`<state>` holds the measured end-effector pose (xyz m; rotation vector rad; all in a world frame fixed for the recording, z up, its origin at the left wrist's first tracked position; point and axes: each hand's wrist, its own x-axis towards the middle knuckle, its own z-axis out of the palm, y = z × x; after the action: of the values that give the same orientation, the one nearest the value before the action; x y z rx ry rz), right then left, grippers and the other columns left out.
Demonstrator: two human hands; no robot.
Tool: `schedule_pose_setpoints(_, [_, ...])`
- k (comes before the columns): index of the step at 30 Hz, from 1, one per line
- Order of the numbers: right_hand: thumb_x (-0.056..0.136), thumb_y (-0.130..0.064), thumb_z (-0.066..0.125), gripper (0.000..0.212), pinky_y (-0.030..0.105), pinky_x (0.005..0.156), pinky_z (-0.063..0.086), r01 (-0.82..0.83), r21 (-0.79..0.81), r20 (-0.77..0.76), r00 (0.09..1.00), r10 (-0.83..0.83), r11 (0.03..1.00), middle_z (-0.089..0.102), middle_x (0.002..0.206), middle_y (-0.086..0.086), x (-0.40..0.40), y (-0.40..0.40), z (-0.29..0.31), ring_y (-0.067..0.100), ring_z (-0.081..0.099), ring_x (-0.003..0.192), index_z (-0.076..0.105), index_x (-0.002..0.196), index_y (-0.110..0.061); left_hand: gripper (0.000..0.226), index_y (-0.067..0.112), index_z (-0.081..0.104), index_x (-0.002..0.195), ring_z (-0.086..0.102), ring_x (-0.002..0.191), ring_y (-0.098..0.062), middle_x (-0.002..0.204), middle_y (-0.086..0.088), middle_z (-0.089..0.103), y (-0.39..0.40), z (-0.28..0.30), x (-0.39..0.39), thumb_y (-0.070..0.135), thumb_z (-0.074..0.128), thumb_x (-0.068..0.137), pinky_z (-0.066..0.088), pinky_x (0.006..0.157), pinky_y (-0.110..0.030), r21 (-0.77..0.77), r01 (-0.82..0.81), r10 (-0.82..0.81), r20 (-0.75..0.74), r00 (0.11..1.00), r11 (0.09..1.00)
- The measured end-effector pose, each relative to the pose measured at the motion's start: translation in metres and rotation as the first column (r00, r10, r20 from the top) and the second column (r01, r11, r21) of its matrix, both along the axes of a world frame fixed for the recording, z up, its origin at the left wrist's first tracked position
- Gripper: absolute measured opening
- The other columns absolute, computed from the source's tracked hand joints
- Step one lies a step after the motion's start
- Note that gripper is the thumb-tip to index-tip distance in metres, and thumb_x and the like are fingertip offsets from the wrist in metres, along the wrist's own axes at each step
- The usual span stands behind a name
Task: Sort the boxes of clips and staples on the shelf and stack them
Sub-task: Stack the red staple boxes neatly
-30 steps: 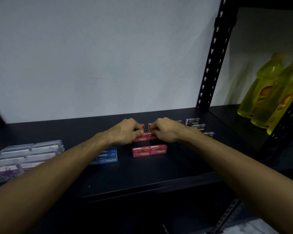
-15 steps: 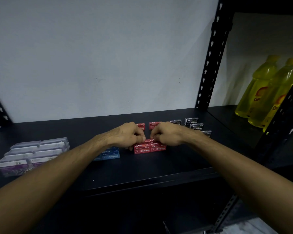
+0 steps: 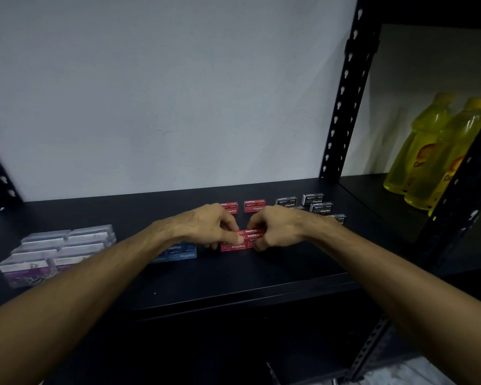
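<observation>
On a black shelf (image 3: 233,276), the left hand (image 3: 206,227) and right hand (image 3: 278,227) meet, fingers curled, pinching a stack of red staple boxes (image 3: 238,243) between them. Two more red boxes (image 3: 254,205) lie just behind the hands; blue boxes (image 3: 182,252) sit under the left wrist.

The left hand (image 3: 203,226) and right hand (image 3: 278,229) cover the ends of the red staple stack (image 3: 240,241), so its box count cannot be told. At twelve o'clock from the stack, a red box (image 3: 229,207) is half hidden behind the left knuckles. At nine o'clock, the left forearm covers much of the blue staple boxes (image 3: 182,252). At two o'clock, the right wrist hides part of the black staple boxes (image 3: 317,205). The clear clip boxes (image 3: 59,250) are blurred, their labels unreadable. The yellow bottles (image 3: 439,151) at three o'clock are blurred and partly behind a shelf post (image 3: 467,190).
</observation>
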<state>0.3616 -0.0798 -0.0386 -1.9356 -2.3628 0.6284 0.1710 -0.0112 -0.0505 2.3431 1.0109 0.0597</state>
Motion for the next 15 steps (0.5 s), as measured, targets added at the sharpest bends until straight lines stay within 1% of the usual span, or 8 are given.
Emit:
schedule_pose_setpoints(2, [0.084,-0.027,0.073,0.022,0.023,0.061,0.041,-0.010,0.028,0.021,1.000,0.009,1.000,0.063,0.082,-0.011,-0.0005,0.0010,-0.0024,0.004,0.057,0.072,0.066,0.105,-0.026,0.028,0.026,0.072,0.104,0.062,0.057,-0.003,0.070,0.009,0.069,-0.0015,0.0002,0.0001,0.043,0.076,0.082,0.047,0.054,-0.018,0.011,0.019,-0.018,-0.022,1.000,1.000])
schedule_pose_setpoints(5, [0.087,-0.024,0.073,0.028,0.022,0.065,0.042,0.000,0.035,0.032,0.999,-0.001,0.999,0.062,0.086,-0.013,-0.0017,0.0010,-0.0034,0.001,0.057,0.074,0.067,0.114,-0.023,0.026,0.027,0.071,0.105,0.064,0.062,-0.004,0.081,0.008,0.072,-0.0025,-0.0013,-0.0002,0.038,0.076,0.082,0.047,0.056,-0.016,0.044,0.024,-0.022,-0.033,0.999,0.999])
schedule_pose_setpoints(10, [0.090,-0.023,0.071,0.024,0.019,0.060,0.038,-0.022,0.063,0.039,0.999,0.020,0.998,0.061,0.082,-0.014,-0.0011,-0.0010,-0.0053,-0.001,0.055,0.071,0.067,0.113,-0.021,0.025,0.026,0.071,0.106,0.064,0.062,-0.003,0.081,0.008,0.072,-0.0035,-0.0028,-0.0003,0.037,0.076,0.083,0.046,0.057,-0.015,0.068,0.020,-0.017,-0.033,0.999,0.997])
schedule_pose_setpoints(15, [0.090,-0.024,0.071,0.025,0.019,0.062,0.039,-0.030,0.065,0.049,0.998,0.027,0.997,0.062,0.086,-0.013,-0.0009,0.0000,-0.0058,0.001,0.056,0.074,0.067,0.114,-0.020,0.027,0.025,0.071,0.107,0.067,0.066,-0.007,0.079,0.009,0.071,-0.0051,-0.0017,0.0003,0.037,0.075,0.084,0.049,0.061,-0.018,0.087,0.024,-0.019,-0.052,0.998,0.996])
